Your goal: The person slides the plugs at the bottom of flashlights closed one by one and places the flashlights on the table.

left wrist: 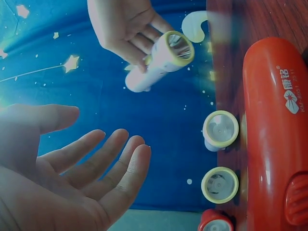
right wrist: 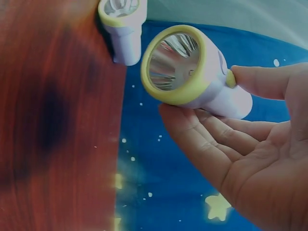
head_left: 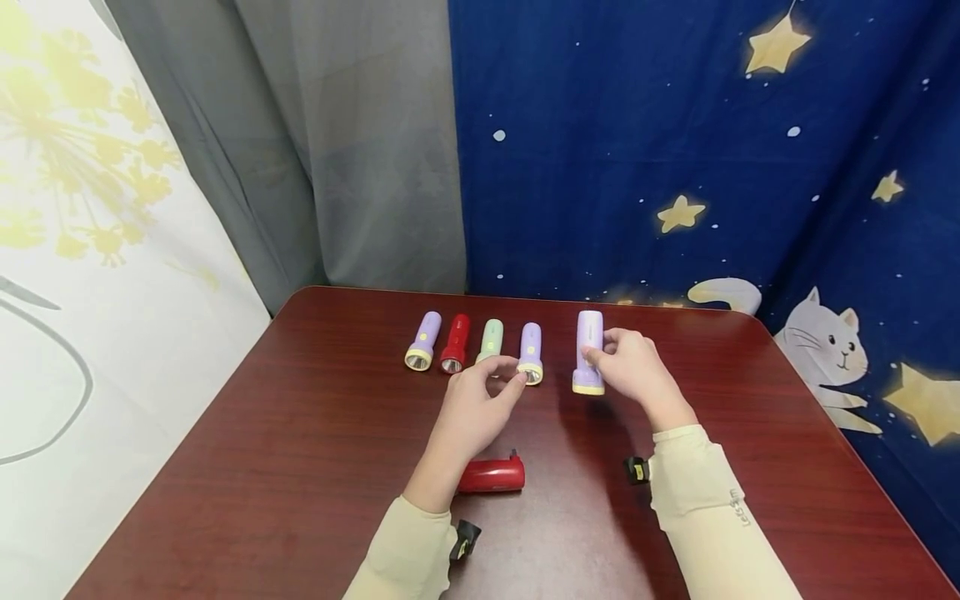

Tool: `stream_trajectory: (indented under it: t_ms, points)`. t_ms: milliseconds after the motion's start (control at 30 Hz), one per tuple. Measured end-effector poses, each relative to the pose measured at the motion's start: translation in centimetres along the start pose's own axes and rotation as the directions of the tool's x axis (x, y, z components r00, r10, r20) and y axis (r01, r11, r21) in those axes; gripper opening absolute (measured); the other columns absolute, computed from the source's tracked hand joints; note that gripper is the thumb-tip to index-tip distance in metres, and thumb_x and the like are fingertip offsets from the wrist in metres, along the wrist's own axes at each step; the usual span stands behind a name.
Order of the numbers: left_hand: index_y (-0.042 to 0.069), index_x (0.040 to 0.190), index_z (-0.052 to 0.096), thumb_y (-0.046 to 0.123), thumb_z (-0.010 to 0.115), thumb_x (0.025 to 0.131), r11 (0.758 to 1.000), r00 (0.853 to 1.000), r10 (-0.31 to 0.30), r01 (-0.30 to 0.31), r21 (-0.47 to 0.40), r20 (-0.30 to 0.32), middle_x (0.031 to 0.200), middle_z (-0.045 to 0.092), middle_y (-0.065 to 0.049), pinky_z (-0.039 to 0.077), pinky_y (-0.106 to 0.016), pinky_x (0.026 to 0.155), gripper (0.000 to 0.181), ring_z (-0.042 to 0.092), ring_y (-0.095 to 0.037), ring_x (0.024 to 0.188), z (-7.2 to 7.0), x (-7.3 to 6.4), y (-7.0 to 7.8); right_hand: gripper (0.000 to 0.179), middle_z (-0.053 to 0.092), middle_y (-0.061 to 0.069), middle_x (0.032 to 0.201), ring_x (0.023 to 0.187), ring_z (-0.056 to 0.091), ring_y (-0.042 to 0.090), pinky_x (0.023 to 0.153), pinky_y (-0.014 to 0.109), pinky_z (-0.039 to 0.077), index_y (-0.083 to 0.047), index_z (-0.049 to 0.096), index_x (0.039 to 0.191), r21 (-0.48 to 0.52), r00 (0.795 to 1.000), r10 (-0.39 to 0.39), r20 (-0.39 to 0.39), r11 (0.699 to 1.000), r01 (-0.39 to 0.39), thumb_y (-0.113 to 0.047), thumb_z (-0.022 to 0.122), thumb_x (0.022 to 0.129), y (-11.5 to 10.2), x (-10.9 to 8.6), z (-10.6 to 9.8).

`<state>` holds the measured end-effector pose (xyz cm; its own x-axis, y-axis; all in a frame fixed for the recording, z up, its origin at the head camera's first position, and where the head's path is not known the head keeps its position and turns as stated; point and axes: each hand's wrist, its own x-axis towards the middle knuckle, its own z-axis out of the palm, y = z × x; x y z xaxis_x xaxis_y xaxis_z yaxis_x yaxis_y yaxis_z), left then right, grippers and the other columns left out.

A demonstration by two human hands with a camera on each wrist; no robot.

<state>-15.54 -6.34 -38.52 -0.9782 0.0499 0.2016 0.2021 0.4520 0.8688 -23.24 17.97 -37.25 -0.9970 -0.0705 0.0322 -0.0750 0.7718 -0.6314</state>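
My right hand [head_left: 637, 371] grips a light purple flashlight [head_left: 589, 337] above the table. In the right wrist view the thumb presses its yellow switch [right wrist: 231, 78], and the fingers support it from below; its yellow-rimmed lens faces the camera. My left hand [head_left: 474, 408] hovers near the row, holding nothing, its fingers loosely bent in the left wrist view. That row, left to right, has a purple flashlight [head_left: 427, 332], a red flashlight [head_left: 457, 337], a green flashlight [head_left: 492, 335] partly behind the left hand, and another purple flashlight [head_left: 531, 340].
A larger red cylindrical device [head_left: 495, 475] with a ribbed switch and white print lies nearer me, partly hidden by the left wrist. All stand on a dark red-brown table [head_left: 300, 467]. Behind it hang a grey curtain [head_left: 375, 150] and a blue starry curtain [head_left: 585, 150].
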Motion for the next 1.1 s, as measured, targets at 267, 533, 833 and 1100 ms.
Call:
stream_trajectory:
  t_ms: [267,533,833,1100]
  points:
    - [0.015,0.128,0.074,0.027,0.071,0.101,1.0,1.0,-0.023,0.023,0.015,-0.001,0.116,0.079,-0.003,0.063,-0.038,0.088,0.029,0.076,-0.019,0.101,-0.1,-0.1,-0.1,0.05,0.077,0.027,0.117,0.109,0.073,0.038,0.098,0.052,0.058,0.011,0.064,0.131,-0.027,0.998,0.034,0.047,0.999,-0.033,-0.03,0.064,0.102,1.0,1.0,1.0]
    - [0.013,0.127,0.074,0.028,0.071,0.101,0.999,0.999,-0.031,0.031,0.024,0.008,0.117,0.078,-0.004,0.061,-0.035,0.084,0.03,0.073,-0.018,0.097,-0.1,-0.1,-0.5,0.045,0.076,0.024,0.106,0.097,0.071,0.032,0.087,0.044,0.061,0.01,0.07,0.119,-0.077,0.992,0.038,0.124,0.997,-0.029,-0.031,0.065,0.101,1.2,3.7,1.8]
    - [0.015,0.125,0.075,0.028,0.071,0.101,0.999,0.999,-0.039,0.039,0.01,0.001,0.115,0.078,-0.004,0.062,-0.035,0.085,0.028,0.073,-0.018,0.097,-0.3,-0.1,-0.6,0.045,0.069,0.029,0.111,0.087,0.074,0.026,0.077,0.041,0.067,0.016,0.062,0.124,0.026,0.97,0.124,0.211,0.991,-0.132,-0.023,0.065,0.101,0.6,5.4,2.6]
    - [0.016,0.127,0.074,0.028,0.07,0.102,0.998,0.998,-0.057,0.057,0.022,0.02,0.115,0.078,-0.002,0.06,-0.032,0.082,0.028,0.07,-0.015,0.096,-0.3,-0.4,-0.5,0.043,0.059,0.022,0.118,0.091,0.07,0.023,0.079,0.043,0.067,0.016,0.057,0.128,0.154,0.934,0.221,0.281,0.95,-0.271,-0.018,0.062,0.102,1.6,6.6,4.1]
